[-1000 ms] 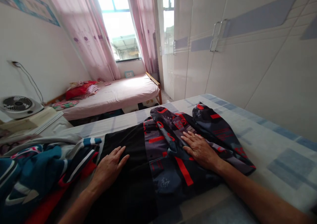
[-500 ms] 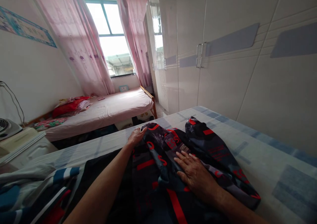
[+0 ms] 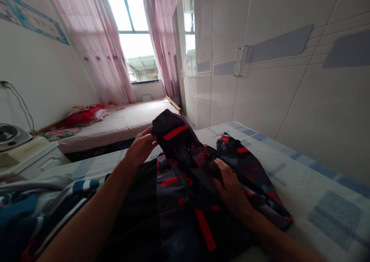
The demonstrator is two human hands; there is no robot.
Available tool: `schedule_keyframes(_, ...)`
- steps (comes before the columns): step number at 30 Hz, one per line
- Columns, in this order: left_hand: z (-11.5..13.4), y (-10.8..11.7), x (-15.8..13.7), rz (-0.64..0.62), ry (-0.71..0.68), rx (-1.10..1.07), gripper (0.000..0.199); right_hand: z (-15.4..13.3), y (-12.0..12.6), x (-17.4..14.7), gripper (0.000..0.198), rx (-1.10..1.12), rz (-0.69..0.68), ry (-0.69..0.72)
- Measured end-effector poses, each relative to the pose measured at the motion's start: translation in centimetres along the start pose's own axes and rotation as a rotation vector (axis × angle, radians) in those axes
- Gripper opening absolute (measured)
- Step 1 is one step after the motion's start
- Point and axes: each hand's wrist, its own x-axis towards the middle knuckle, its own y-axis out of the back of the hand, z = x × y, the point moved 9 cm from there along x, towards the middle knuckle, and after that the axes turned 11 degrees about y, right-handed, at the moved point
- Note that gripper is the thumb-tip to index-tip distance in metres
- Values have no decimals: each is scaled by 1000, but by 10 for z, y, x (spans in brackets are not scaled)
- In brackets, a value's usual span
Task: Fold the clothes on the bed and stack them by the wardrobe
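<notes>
A dark jacket (image 3: pixel 202 215) with red letters and red stripes lies spread over the bed in front of me. One part of it, which looks like the hood (image 3: pixel 176 134), is raised off the bed. My left hand (image 3: pixel 143 146) grips the left edge of that raised part, fingers closed on the cloth. Lower down, near the collar, my right hand (image 3: pixel 231 186) has its bent fingers closed on the fabric. A sleeve (image 3: pixel 251 173) stretches out to the right of my right hand. The fabric hides some fingertips on both hands.
The bed's pale blue-patterned sheet (image 3: pixel 306 185) reaches right toward a white wardrobe (image 3: pixel 268 92). Striped clothes (image 3: pixel 72 196) are heaped at left. Beyond stand a second bed (image 3: pixel 138 113) with pink bedding, a fan (image 3: pixel 13 134) and a curtained window (image 3: pixel 135 42).
Both hands rested on the jacket before. My left hand has lifted the hood-like part up and to the left, and my right hand has gone from flat to gripping the cloth.
</notes>
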Motion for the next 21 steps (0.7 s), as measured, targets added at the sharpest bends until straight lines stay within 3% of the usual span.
schedule_keyframes(2, 1, 33, -40, -51, -2, -86, 37, -2, 7, -1, 55, -15, 60, 40)
schedule_keyframes(4, -22, 72, -78, -53, 114, -71, 43, -6, 9, -1, 59, -30, 49, 90)
schedule_keyframes(8, -86, 155, -152, 159, 388, 189, 50, -16, 3, -3, 61, -116, -118, 169)
schedule_keyframes(10, -99, 173, -185, 220, 410, 376, 54, -20, 2, -6, 59, -171, -199, 202)
schedule_keyframes(12, -97, 166, -211, 188, 326, 592, 56, -21, 5, -8, 54, -220, -237, 231)
schedule_keyframes(15, -91, 137, -235, 144, 182, 908, 59, -20, 17, -11, 45, -280, -221, 255)
schedule_keyframes(19, -98, 116, -236, 201, 106, 1084, 67, -17, 29, -13, 21, -304, -192, 262)
schedule_keyframes(21, -102, 112, -228, 219, 84, 1095, 58, -19, 31, -13, 14, -291, -201, 281)
